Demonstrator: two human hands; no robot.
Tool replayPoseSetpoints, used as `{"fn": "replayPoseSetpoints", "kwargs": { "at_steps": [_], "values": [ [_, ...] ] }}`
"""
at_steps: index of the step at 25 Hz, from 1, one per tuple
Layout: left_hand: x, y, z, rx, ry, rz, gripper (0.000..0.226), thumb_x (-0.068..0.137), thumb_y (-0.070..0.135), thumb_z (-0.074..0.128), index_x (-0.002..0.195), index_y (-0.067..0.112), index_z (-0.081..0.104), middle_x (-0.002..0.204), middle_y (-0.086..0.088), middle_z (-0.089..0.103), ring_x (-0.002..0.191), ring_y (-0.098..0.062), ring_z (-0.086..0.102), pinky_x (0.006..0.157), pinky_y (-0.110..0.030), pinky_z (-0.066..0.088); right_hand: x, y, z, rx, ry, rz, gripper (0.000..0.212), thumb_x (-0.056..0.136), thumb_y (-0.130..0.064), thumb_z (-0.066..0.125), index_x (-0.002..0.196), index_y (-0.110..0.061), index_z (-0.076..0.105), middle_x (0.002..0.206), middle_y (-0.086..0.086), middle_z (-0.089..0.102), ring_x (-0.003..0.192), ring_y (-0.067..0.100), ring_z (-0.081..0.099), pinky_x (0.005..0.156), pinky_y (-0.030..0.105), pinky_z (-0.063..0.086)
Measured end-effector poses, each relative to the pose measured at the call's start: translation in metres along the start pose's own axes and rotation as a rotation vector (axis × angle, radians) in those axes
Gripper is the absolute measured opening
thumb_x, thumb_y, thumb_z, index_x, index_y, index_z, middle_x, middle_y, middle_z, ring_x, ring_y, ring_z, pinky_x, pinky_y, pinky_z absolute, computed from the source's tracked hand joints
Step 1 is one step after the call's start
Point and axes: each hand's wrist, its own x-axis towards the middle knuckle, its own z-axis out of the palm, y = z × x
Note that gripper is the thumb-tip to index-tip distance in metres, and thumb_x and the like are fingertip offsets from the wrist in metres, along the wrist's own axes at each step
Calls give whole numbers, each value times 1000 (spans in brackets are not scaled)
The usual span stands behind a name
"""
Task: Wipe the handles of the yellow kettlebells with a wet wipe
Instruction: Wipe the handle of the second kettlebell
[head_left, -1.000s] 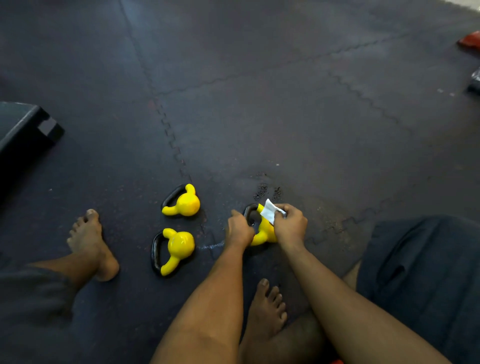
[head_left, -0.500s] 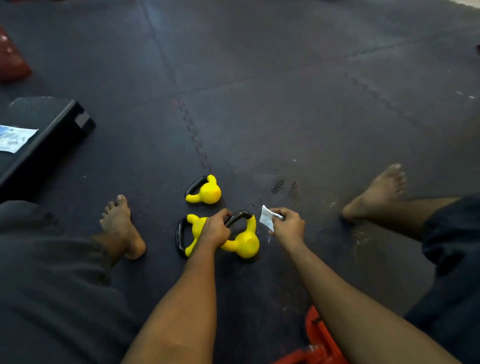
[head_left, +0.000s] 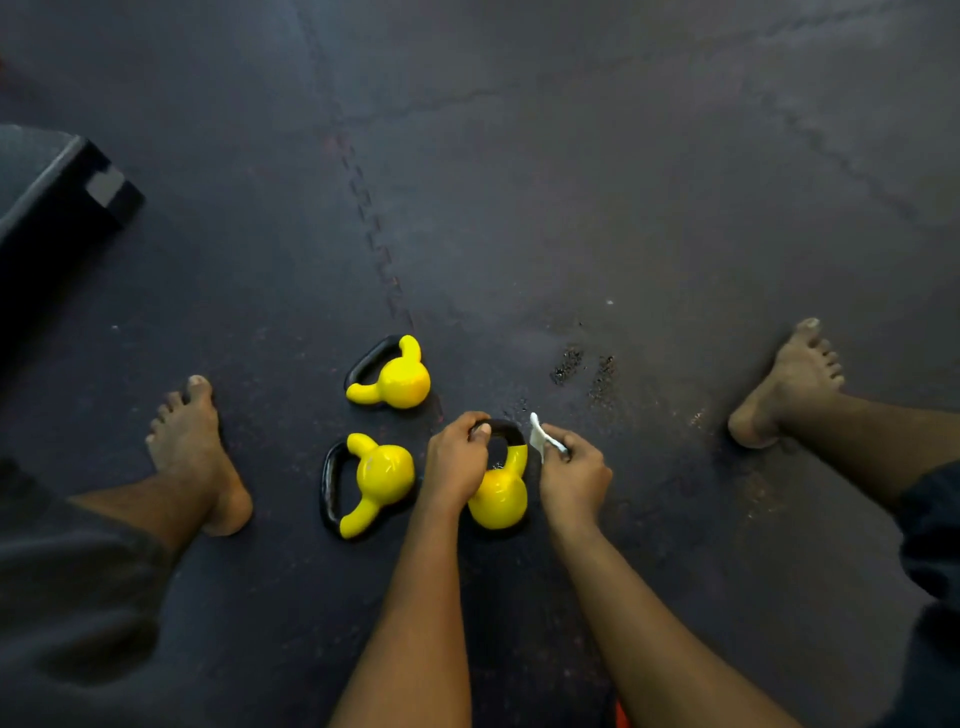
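Note:
Three small yellow kettlebells with black handles lie on the dark floor mat. My left hand (head_left: 457, 460) grips the black handle of the nearest kettlebell (head_left: 500, 496), its yellow body pointing toward me. Just right of that handle, my right hand (head_left: 574, 475) pinches a white wet wipe (head_left: 540, 440); whether the wipe touches the handle I cannot tell. A second kettlebell (head_left: 382, 480) lies on its side to the left, handle pointing left. The third kettlebell (head_left: 397, 379) lies farther away.
My bare left foot (head_left: 200, 457) rests left of the kettlebells and my bare right foot (head_left: 789, 384) far right. A black box (head_left: 62, 208) stands at the far left. Wet spots (head_left: 582, 366) mark the mat beyond my hands.
My left hand has turned the held kettlebell so its handle points away from me and has shifted it right, away from the second one. My right hand with the wipe stays beside the handle.

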Motion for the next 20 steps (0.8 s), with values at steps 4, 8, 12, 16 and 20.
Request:
{"fn": "replayPoseSetpoints", "kwargs": {
  "at_steps": [4, 8, 12, 16, 20],
  "values": [
    [4, -10, -5, -23, -23, 3, 26, 97, 22, 51, 118, 27, 66, 106, -11, 70, 100, -27, 63, 91, -39, 51, -2, 8, 20, -176, -159, -64, 28, 96, -15, 55, 116, -24, 71, 104, 15, 72, 91, 31, 66, 79, 39, 52],
    [0, -17, -11, -33, -31, 41, 26, 97, 21, 52, 118, 28, 65, 107, -9, 70, 100, -26, 65, 90, -38, 52, -14, 16, 17, -304, -166, -76, 28, 97, -21, 50, 116, -20, 71, 103, 18, 71, 92, 35, 64, 75, 37, 47],
    [-10, -7, -20, 17, -81, 52, 28, 96, 19, 51, 120, 27, 64, 109, -8, 70, 102, -25, 62, 89, -31, 49, -17, 8, 6, -349, -197, -64, 29, 95, -18, 53, 117, -21, 71, 103, 18, 70, 92, 33, 64, 80, 37, 50],
    [-30, 9, -30, 92, -145, 46, 28, 93, 14, 53, 118, 24, 62, 113, -9, 68, 107, -29, 60, 84, -29, 45, -31, -9, -15, -415, -245, -71, 32, 91, -14, 54, 117, -22, 71, 111, 20, 69, 104, 36, 61, 87, 34, 49],
    [-51, 8, -43, 71, -178, 28, 33, 89, 5, 48, 113, 24, 57, 109, -19, 64, 101, -38, 61, 77, -37, 49, -38, -23, -34, -359, -214, -114, 28, 89, -18, 58, 112, -20, 74, 103, 18, 72, 102, 33, 64, 87, 35, 51]
  ]
}}
